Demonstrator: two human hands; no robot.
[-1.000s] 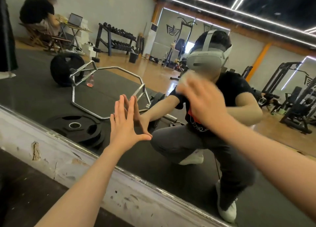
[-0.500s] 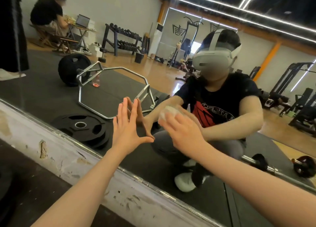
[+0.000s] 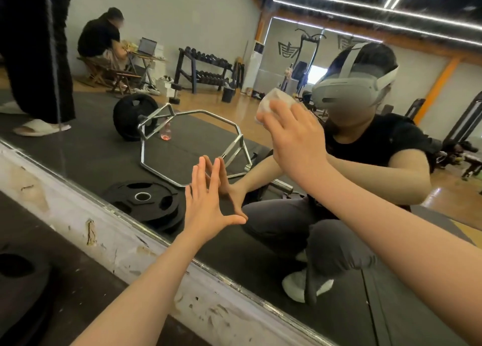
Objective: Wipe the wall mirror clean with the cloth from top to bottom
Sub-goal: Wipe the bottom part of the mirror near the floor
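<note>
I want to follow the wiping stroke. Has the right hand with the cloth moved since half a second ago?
Yes. The right hand with the cloth went up the mirror, rising well above the braced left hand.

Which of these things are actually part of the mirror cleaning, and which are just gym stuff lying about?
Part of the job:
wall mirror
cloth, held in the right hand
left hand, flat against the glass

Just lying about, seen reflected:
hex bar
weight plates
pink bottle
dumbbell rack
</note>
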